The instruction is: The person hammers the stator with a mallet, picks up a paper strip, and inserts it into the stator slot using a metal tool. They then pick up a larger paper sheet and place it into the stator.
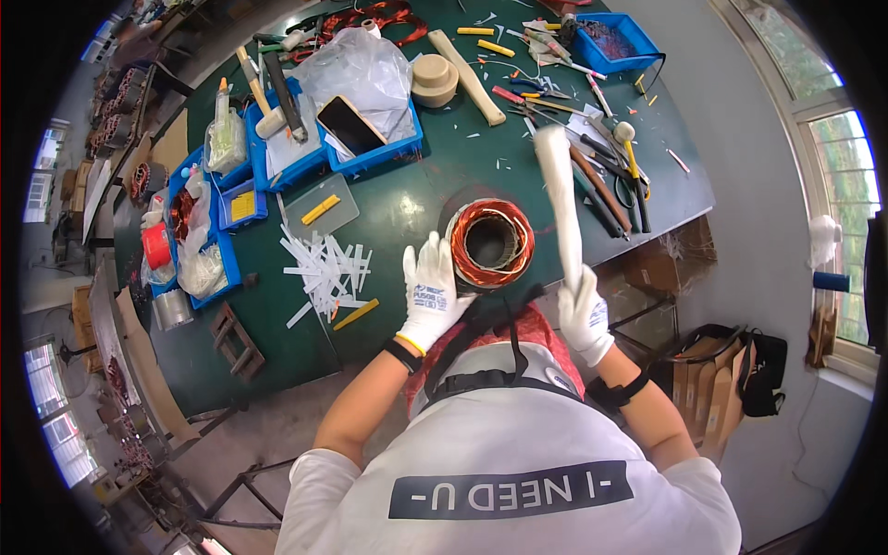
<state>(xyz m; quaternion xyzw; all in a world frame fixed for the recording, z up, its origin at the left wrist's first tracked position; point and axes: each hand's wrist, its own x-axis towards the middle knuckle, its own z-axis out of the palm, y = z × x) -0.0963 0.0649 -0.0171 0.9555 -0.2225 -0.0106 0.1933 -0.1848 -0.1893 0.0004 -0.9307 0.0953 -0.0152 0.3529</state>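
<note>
A motor stator (pixel 490 242) with orange-brown copper windings round a dark hollow bore stands at the table's near edge, in front of my body. My left hand (pixel 433 291), in a white glove, lies against its left side with fingers stretched out, holding nothing. In my right gloved hand (pixel 583 310), the fingers wrap round the thin lower end of a white club-shaped mallet (pixel 558 190). Its thicker end points away from me, raised to the right of the stator and apart from it.
White paper strips (pixel 324 273) lie heaped left of the stator. Blue bins (pixel 377 159) stand behind them, one with a phone (pixel 351 126) on it. Pliers, hammers and scissors (pixel 610 176) crowd the right side. A wooden bat (pixel 467 79) lies farther back.
</note>
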